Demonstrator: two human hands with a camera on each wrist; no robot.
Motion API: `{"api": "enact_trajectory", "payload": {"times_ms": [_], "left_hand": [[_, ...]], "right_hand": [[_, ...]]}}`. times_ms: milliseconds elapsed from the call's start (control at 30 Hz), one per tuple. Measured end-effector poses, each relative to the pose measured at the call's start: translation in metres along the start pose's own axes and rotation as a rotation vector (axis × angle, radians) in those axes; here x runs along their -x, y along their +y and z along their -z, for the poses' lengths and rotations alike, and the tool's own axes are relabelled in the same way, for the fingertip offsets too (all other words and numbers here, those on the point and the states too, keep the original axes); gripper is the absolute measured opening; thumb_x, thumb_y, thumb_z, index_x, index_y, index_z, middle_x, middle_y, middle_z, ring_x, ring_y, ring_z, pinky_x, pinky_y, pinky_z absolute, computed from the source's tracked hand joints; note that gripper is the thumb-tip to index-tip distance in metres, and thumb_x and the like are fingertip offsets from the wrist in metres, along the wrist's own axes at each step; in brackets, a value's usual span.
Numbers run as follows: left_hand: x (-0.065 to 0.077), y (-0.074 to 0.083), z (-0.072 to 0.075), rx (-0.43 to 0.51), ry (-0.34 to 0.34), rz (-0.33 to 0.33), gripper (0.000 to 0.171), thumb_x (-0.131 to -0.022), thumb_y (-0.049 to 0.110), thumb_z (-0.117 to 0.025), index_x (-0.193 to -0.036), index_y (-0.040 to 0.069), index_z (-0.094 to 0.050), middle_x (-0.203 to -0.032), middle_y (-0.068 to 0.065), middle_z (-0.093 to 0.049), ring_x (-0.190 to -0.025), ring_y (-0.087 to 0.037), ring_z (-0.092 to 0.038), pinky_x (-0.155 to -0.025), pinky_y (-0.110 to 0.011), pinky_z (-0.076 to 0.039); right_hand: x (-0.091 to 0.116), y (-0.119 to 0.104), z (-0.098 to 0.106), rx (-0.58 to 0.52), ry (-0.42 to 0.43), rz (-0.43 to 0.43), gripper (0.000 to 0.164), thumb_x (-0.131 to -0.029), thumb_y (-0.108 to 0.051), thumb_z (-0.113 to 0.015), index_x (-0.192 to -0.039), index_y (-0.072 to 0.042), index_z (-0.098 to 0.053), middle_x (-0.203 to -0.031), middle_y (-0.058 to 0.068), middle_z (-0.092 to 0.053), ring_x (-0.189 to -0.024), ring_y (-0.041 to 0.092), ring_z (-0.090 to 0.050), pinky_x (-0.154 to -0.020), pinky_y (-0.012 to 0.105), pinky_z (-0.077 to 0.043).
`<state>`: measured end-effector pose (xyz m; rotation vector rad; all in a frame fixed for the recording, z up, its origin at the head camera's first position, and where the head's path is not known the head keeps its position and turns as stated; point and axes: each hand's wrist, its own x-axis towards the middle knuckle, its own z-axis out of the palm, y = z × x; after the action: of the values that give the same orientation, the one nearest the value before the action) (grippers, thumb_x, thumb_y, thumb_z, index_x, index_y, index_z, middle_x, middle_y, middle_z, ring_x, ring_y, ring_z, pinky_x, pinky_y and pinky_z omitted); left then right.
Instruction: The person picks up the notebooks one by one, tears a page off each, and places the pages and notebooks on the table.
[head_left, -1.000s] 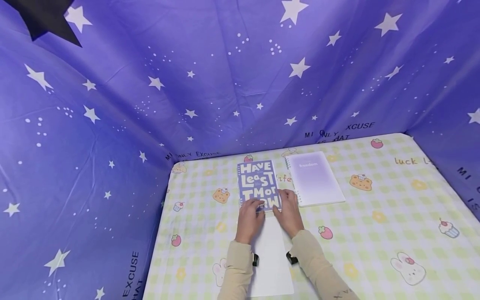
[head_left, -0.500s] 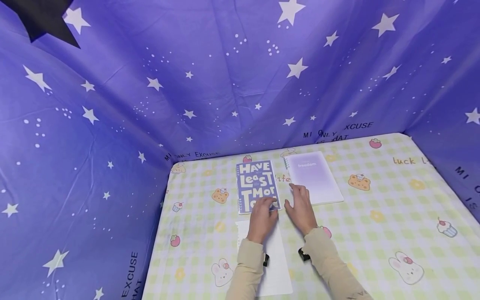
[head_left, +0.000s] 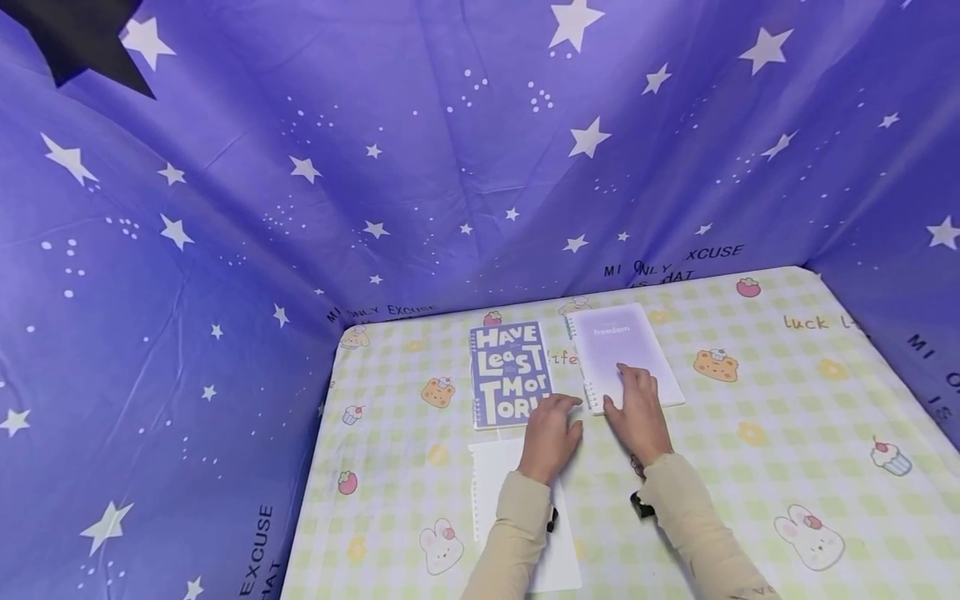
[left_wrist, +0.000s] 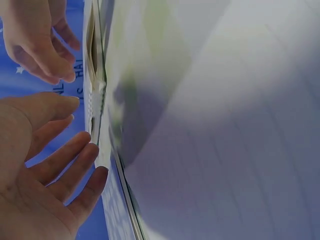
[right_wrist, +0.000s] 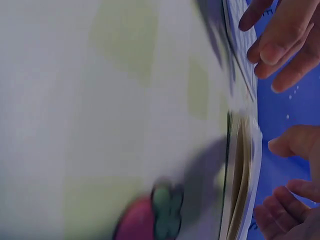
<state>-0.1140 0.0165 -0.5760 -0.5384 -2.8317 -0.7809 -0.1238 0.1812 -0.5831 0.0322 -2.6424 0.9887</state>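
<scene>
A blue spiral notebook [head_left: 512,367] with big white lettering lies flat on the table. To its right is a lilac spiral notebook [head_left: 626,346] marked "freedom". My right hand [head_left: 639,412] reaches over the lilac notebook's near edge, fingers relaxed and spread, holding nothing. My left hand [head_left: 551,437] hovers by the blue notebook's lower right corner, its loose fingers pointing toward the lilac one. In the left wrist view the left hand's fingers [left_wrist: 75,155] are apart. Beneath the left forearm lies a loose lined sheet [head_left: 498,483] with a ragged, punched left edge, partly hidden by the sleeve.
The table carries a green-and-white checked cloth [head_left: 750,492] printed with bears, rabbits and strawberries. A purple curtain [head_left: 420,192] with white stars closes off the back and sides. A black star shape [head_left: 86,42] shows at the top left.
Both hands have moved right. The left has left the blue notebook's lower part, and the right has gone from that notebook's right edge to over the lilac notebook. The sheet is more exposed.
</scene>
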Motion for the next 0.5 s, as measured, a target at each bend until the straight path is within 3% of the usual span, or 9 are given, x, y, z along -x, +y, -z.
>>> {"api": "enact_trajectory", "payload": {"times_ms": [267, 500], "left_hand": [[-0.011, 0.018, -0.01, -0.021, -0.011, -0.034, 0.03, -0.078, 0.02, -0.072, -0.107, 0.018, -0.066, -0.107, 0.005, -0.061, -0.096, -0.012, -0.057, -0.085, -0.023, -0.046], [-0.021, 0.026, -0.02, -0.028, -0.065, -0.014, 0.04, -0.078, 0.021, -0.072, -0.116, 0.016, -0.063, -0.127, -0.004, -0.054, -0.118, -0.017, -0.048, -0.1, -0.027, -0.038]], "right_hand": [[0.001, 0.03, 0.017, 0.056, 0.005, -0.056, 0.063, -0.078, -0.012, -0.07, -0.128, 0.011, -0.04, -0.114, 0.029, -0.04, -0.107, 0.045, -0.034, -0.088, 0.054, -0.033], [-0.001, 0.042, 0.027, 0.119, -0.024, -0.142, 0.068, -0.08, -0.02, -0.069, -0.13, 0.013, -0.037, -0.118, 0.033, -0.036, -0.11, 0.047, -0.031, -0.09, 0.055, -0.031]]}}
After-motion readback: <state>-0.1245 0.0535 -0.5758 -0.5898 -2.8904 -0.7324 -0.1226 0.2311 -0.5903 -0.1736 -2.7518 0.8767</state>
